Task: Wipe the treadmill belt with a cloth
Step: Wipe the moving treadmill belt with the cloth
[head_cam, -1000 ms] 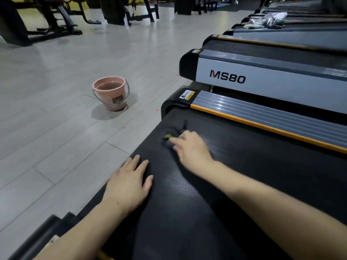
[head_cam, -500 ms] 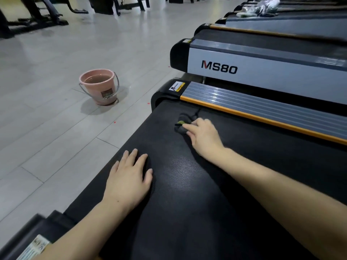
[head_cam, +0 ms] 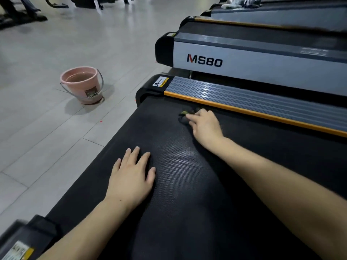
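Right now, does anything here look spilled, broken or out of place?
Nothing stands out. The pink bucket stands upright on the floor with no puddle around it, and the belt looks intact under both hands: left flat, right pressing the dark cloth.

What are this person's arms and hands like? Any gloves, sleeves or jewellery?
Both arms are bare as far up as the picture shows, with no sleeve in view. The left hand and the right hand wear no gloves, and no rings, watch or wristband can be seen. The nails look short and unpainted.
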